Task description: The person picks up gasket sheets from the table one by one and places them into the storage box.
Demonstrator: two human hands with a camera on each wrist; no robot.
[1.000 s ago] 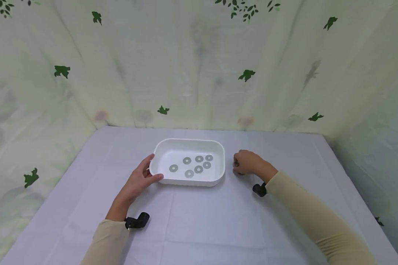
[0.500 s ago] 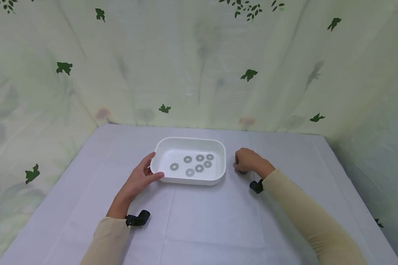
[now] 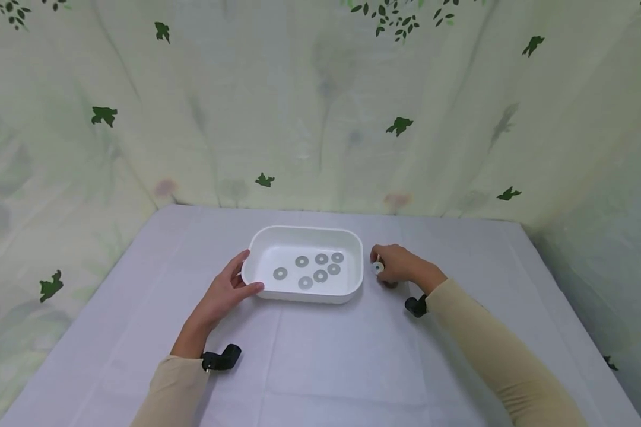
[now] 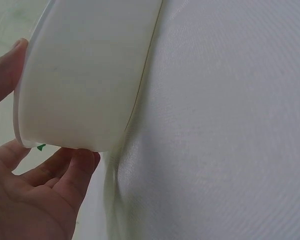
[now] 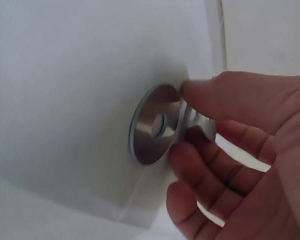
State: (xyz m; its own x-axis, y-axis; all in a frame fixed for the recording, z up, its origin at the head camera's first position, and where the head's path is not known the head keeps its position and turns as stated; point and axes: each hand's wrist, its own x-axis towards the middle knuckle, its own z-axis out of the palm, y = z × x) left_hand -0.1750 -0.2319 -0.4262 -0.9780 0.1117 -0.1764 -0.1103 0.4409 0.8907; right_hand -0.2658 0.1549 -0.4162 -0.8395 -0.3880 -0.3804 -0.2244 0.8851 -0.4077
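Note:
A white oblong tray (image 3: pixel 299 234) stands on the table with several flat grey washers (image 3: pixel 320 276) lying spread over its floor. My left hand (image 3: pixel 227 293) grips the tray's left end, thumb at the near rim and fingers against the end wall. The left wrist view shows those fingers (image 4: pixel 75 175) pressed to the tray's outer wall (image 4: pixel 85 75). Just right of the tray, my right hand (image 3: pixel 400 264) pinches a shiny metal washer (image 5: pixel 201 122) between thumb and fingers. Beside the fingertips, another large washer (image 5: pixel 152 127) shows on the cloth; the hand partly covers it in the head view.
A white cloth (image 3: pixel 331 362) with fold lines covers the table. Behind it hangs a pale curtain (image 3: pixel 299 118) with green leaf prints, and more curtain (image 3: pixel 609 207) falls along the right side. Black wrist cameras (image 3: pixel 221 357) sit at both wrists.
My right hand has lifted a washer, and its face now shows at the fingertips, slightly nearer the tray. The left hand and the tray stay in place.

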